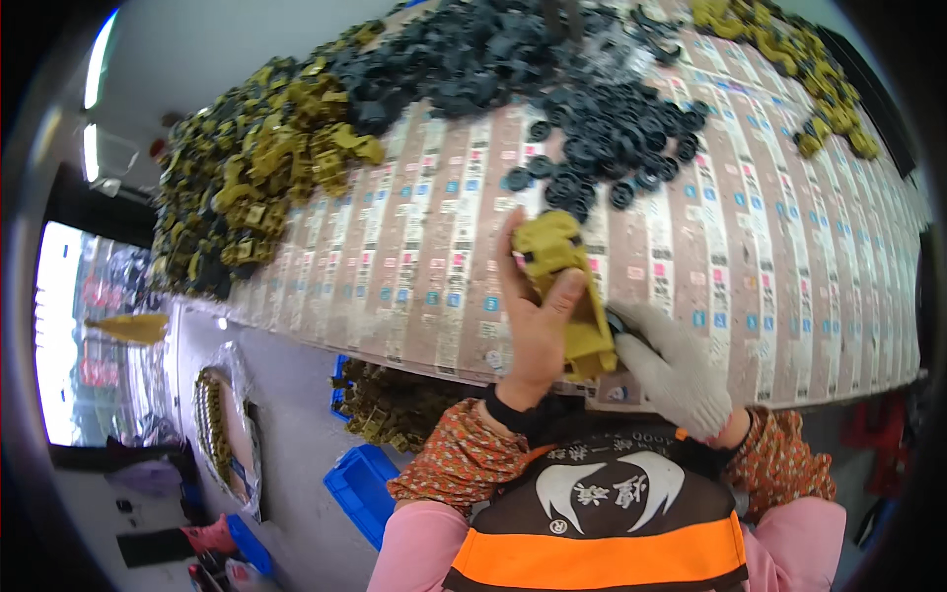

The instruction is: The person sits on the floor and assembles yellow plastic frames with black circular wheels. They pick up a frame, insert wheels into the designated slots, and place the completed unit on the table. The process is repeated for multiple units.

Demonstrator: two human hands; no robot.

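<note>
Over the near edge of the table, my bare left hand [536, 335] grips a yellow plastic toy truck body [590, 335], thumb across its top and fingers along its left side. The body is tilted lengthwise toward me. My right hand [681, 370], in a whitish knit glove, is closed at the truck's right side. Between its fingertips and the truck shows a small dark piece [618, 324], which looks like a wheel but is mostly hidden. Just beyond the truck lies a loose heap of black toy wheels [621, 138].
Yellow and dark plastic parts [286, 148] are piled at the table's left, dark parts [454, 59] at the back, more yellow parts [804, 64] at the far right. Printed sheeting covers the table [414, 257]. Below its edge stand a blue crate [357, 488] and a heap of yellow parts [385, 400].
</note>
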